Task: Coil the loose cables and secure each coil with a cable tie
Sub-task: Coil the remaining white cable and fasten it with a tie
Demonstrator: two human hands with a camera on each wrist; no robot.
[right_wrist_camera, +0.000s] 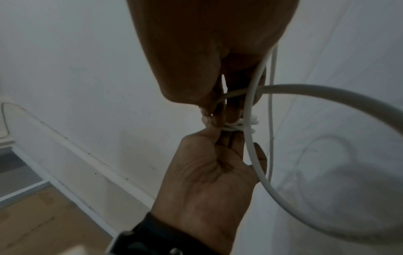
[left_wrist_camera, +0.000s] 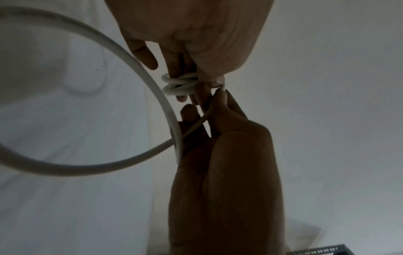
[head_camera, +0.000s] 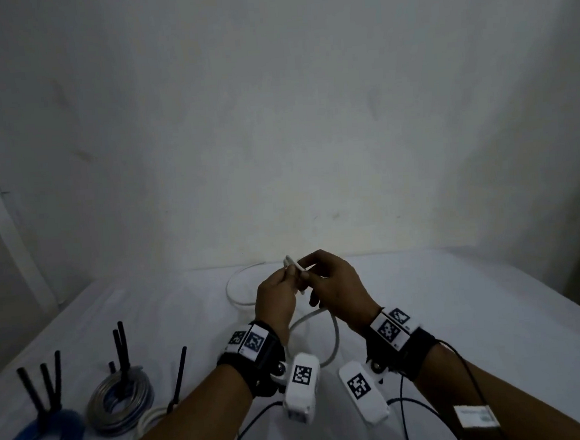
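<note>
Above the bench [head_camera: 459, 311] my left hand [head_camera: 275, 298] and right hand [head_camera: 338, 290] both pinch one white cable [head_camera: 295, 268], its end slanting up and away to my left. Two small turns wrap my right fingers [left_wrist_camera: 183, 69]. Three tied coils [head_camera: 119, 400] lie far left.

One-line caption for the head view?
Both hands, left and right, wind a white cable above the table.

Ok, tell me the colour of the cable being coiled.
White cable, clearest in the left wrist view.
</note>
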